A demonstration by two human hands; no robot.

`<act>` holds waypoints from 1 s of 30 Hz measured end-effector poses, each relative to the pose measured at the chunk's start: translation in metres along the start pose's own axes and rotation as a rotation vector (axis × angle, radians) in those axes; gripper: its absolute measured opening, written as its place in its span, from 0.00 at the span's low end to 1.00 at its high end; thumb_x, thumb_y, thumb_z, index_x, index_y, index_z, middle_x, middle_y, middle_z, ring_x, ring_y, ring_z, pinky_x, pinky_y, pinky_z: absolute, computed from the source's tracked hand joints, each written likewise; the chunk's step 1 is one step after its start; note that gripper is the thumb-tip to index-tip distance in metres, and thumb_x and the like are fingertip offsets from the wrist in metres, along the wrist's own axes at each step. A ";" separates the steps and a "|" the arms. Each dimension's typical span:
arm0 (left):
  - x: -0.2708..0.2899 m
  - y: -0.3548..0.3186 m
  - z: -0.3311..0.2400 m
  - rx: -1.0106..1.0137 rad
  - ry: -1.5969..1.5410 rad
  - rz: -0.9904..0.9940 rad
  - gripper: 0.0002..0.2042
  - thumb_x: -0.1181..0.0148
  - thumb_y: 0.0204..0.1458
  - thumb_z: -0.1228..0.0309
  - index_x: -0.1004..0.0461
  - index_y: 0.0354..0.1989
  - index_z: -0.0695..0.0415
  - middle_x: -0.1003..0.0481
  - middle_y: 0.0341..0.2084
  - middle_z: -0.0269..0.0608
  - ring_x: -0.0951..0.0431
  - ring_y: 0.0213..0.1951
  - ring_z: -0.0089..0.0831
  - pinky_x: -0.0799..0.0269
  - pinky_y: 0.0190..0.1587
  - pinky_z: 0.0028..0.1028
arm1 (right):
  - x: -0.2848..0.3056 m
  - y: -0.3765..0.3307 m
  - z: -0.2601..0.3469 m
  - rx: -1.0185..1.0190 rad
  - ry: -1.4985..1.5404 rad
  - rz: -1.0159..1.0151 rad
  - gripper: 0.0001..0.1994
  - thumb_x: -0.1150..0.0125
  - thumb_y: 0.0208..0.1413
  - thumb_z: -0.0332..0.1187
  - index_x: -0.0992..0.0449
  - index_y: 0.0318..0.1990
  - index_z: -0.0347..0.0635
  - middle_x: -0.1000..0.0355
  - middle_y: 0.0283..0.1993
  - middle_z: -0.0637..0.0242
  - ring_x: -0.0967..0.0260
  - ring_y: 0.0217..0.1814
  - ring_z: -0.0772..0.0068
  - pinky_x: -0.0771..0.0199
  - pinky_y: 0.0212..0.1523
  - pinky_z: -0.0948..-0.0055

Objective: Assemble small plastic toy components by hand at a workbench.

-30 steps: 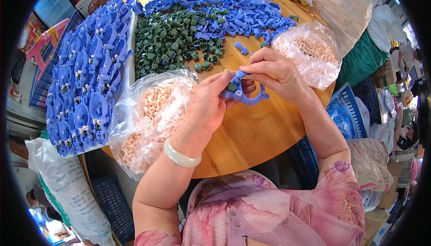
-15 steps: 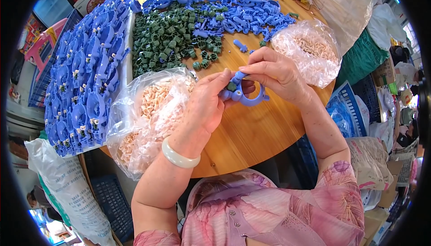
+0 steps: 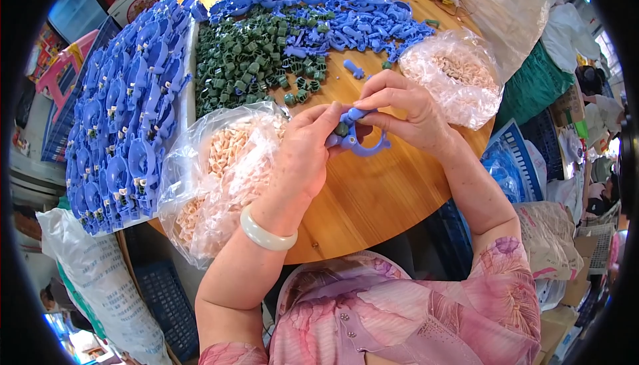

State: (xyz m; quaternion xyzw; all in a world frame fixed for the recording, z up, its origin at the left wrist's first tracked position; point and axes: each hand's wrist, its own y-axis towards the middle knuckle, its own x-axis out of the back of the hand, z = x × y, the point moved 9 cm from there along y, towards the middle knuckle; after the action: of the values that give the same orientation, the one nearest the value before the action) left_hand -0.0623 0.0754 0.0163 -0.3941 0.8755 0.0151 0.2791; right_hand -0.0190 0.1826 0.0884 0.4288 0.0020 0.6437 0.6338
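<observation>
Between my hands, over the wooden table (image 3: pixel 373 212), is a blue ring-shaped plastic part (image 3: pixel 374 150). My left hand (image 3: pixel 307 145), with a pale bangle on its wrist, is closed on the part's left end. A dark green plastic piece (image 3: pixel 341 129) sits there by the thumb. My right hand (image 3: pixel 409 112) pinches a small blue plastic piece (image 3: pixel 357 114) against the top of the part. Whether that piece is seated in it I cannot tell. The fingertips under the part are partly hidden. Just beyond lies a loose blue piece (image 3: pixel 353 68).
A heap of green pieces (image 3: pixel 246 58) and a pile of blue parts (image 3: pixel 359 18) cover the far side. Bags of cream-coloured pieces flank my hands, left (image 3: pixel 233 152) and right (image 3: pixel 459 65). Rows of blue assemblies (image 3: pixel 120 112) stand on a board at left.
My right hand has turned slightly, its fingers closing lower over the small blue piece. The ring part has tilted a little and shifted slightly left. My left hand keeps its grip.
</observation>
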 end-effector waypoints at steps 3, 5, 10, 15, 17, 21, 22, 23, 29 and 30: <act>0.000 0.002 -0.001 -0.014 -0.042 0.013 0.14 0.54 0.59 0.65 0.27 0.39 0.64 0.23 0.31 0.42 0.21 0.34 0.27 0.26 0.35 0.23 | 0.002 0.005 0.003 0.028 -0.042 0.005 0.08 0.37 0.48 0.27 0.23 0.38 0.41 0.32 0.37 0.67 0.32 0.40 0.70 0.32 0.42 0.76; 0.009 0.002 -0.009 -0.060 -0.010 -0.078 0.13 0.54 0.59 0.66 0.28 0.39 0.65 0.23 0.32 0.44 0.21 0.34 0.29 0.25 0.36 0.24 | 0.016 0.008 -0.014 -0.282 0.105 -0.120 0.07 0.41 0.51 0.29 0.23 0.37 0.40 0.32 0.37 0.67 0.32 0.37 0.71 0.32 0.41 0.76; 0.017 0.003 -0.018 -0.124 -0.049 -0.126 0.12 0.54 0.59 0.68 0.29 0.40 0.66 0.23 0.33 0.46 0.20 0.35 0.31 0.24 0.37 0.26 | 0.033 0.020 -0.072 -0.391 -0.250 -0.034 0.13 0.42 0.51 0.35 0.26 0.42 0.37 0.29 0.36 0.60 0.30 0.34 0.68 0.31 0.36 0.71; 0.018 0.003 -0.020 -0.168 -0.094 -0.127 0.12 0.53 0.59 0.67 0.29 0.40 0.65 0.23 0.33 0.45 0.21 0.35 0.30 0.24 0.36 0.25 | 0.008 0.035 -0.091 -0.342 -0.545 0.088 0.13 0.42 0.50 0.35 0.26 0.41 0.38 0.29 0.39 0.60 0.29 0.37 0.64 0.29 0.38 0.71; 0.021 0.003 -0.020 -0.163 -0.073 -0.149 0.12 0.53 0.59 0.67 0.29 0.40 0.65 0.23 0.33 0.45 0.21 0.35 0.30 0.24 0.36 0.25 | -0.007 0.037 -0.090 -0.169 -0.744 0.116 0.13 0.42 0.49 0.35 0.26 0.42 0.42 0.28 0.39 0.60 0.29 0.36 0.60 0.29 0.37 0.69; 0.022 0.002 -0.019 -0.143 -0.066 -0.170 0.12 0.53 0.59 0.67 0.28 0.40 0.64 0.23 0.33 0.43 0.21 0.35 0.28 0.24 0.36 0.24 | 0.008 0.033 -0.087 -0.205 -0.650 0.000 0.10 0.44 0.49 0.32 0.24 0.39 0.42 0.27 0.35 0.61 0.30 0.33 0.60 0.30 0.35 0.67; 0.024 0.000 -0.020 -0.144 -0.071 -0.181 0.12 0.53 0.59 0.67 0.28 0.40 0.64 0.23 0.33 0.43 0.21 0.35 0.28 0.24 0.36 0.24 | 0.015 0.035 -0.082 -0.292 -0.595 -0.014 0.10 0.44 0.50 0.31 0.24 0.40 0.39 0.27 0.33 0.62 0.30 0.32 0.68 0.30 0.34 0.72; 0.020 -0.002 -0.022 -0.143 -0.091 -0.155 0.12 0.53 0.59 0.67 0.28 0.40 0.63 0.23 0.33 0.43 0.21 0.34 0.27 0.24 0.36 0.24 | 0.022 0.033 -0.072 -0.352 -0.461 -0.061 0.11 0.43 0.50 0.30 0.24 0.41 0.38 0.27 0.33 0.63 0.30 0.32 0.73 0.31 0.34 0.75; 0.017 0.004 -0.016 -0.112 -0.142 -0.085 0.12 0.53 0.59 0.67 0.28 0.40 0.63 0.23 0.33 0.41 0.21 0.33 0.26 0.24 0.36 0.24 | 0.017 0.018 0.006 -0.233 -0.050 -0.056 0.13 0.40 0.46 0.23 0.23 0.42 0.37 0.27 0.36 0.66 0.31 0.38 0.76 0.31 0.39 0.77; 0.016 0.004 -0.015 -0.108 -0.139 -0.083 0.12 0.53 0.59 0.67 0.28 0.40 0.63 0.23 0.33 0.41 0.21 0.33 0.26 0.24 0.35 0.24 | 0.012 0.017 0.023 -0.124 -0.153 -0.031 0.13 0.39 0.45 0.22 0.23 0.42 0.38 0.27 0.36 0.65 0.31 0.39 0.73 0.31 0.40 0.76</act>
State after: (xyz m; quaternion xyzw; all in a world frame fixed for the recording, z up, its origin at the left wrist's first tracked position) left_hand -0.0805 0.0635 0.0207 -0.4423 0.8349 0.0781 0.3181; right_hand -0.0180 0.1767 0.1183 0.4367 -0.0795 0.5981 0.6673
